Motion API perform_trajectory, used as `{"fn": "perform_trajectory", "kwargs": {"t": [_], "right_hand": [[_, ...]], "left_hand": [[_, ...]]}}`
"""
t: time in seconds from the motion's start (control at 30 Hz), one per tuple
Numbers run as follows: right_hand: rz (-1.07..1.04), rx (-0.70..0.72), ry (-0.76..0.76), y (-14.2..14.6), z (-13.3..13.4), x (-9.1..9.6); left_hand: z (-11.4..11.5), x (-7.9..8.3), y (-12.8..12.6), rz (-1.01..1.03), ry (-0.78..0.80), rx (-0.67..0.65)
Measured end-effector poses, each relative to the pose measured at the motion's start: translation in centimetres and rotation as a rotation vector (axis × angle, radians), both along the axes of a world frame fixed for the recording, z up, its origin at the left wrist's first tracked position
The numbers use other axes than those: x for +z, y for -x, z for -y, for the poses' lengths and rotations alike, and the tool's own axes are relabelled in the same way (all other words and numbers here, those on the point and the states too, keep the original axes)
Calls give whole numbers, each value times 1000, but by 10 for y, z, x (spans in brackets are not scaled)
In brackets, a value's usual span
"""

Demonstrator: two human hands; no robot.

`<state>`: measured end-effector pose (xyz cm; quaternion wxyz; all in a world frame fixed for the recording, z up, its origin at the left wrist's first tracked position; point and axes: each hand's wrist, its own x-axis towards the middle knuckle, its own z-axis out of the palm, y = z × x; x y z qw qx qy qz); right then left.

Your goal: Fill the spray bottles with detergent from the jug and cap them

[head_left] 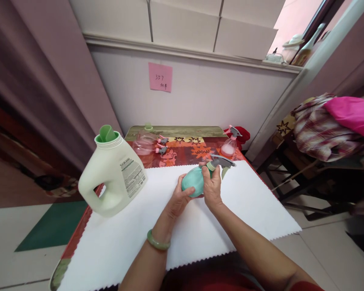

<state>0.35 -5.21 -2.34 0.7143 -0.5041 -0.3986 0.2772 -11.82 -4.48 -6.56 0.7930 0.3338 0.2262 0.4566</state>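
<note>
A teal spray bottle (191,182) is held tilted over the white cloth, its grey trigger head (223,161) pointing up and to the right. My left hand (182,197) wraps round the rounded bottom of the bottle. Around the neck, just below the trigger head, my right hand (211,186) is closed. To the left stands a large pale green detergent jug (112,173) without a cap over its green pouring spout (106,134). Farther back on the right, a pink spray bottle (229,146) stands upright.
Clear pink spray bottles (145,143) lie on their sides at the back left of the table. White cloth (133,238) covers the table's front part. A pink note (160,76) is stuck on the wall. Clothes (324,125) are piled at the right.
</note>
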Motion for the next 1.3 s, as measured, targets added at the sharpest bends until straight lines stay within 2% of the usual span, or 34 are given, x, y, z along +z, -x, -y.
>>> {"fn": "perform_trajectory", "kwargs": {"t": [0.17,0.33,0.63,0.73,0.8,0.93,1.0,1.1,1.3], "right_hand": [[-19,154,-45,-6,7,8],[-152,193,-39,-8,3,13],[-390,23,57,4,-6,19],[-404,-22,125,5,-7,20],[-349,23,129,3,-5,20],[-239,220,49,0,4,23],[-243,249,18,0,6,25],[-289,209,30,3,7,27],[-271,26,105,7,-1,22]], "left_hand": [[2,5,3,4,-13,-32],[3,9,4,-34,-31,-35],[3,8,2,-37,-22,13],[3,7,1,-31,-22,8],[2,6,2,-23,-21,4],[1,4,4,0,-19,-3],[1,3,5,6,-21,-3],[2,2,6,13,-28,-6],[2,2,3,10,-35,-1]]}}
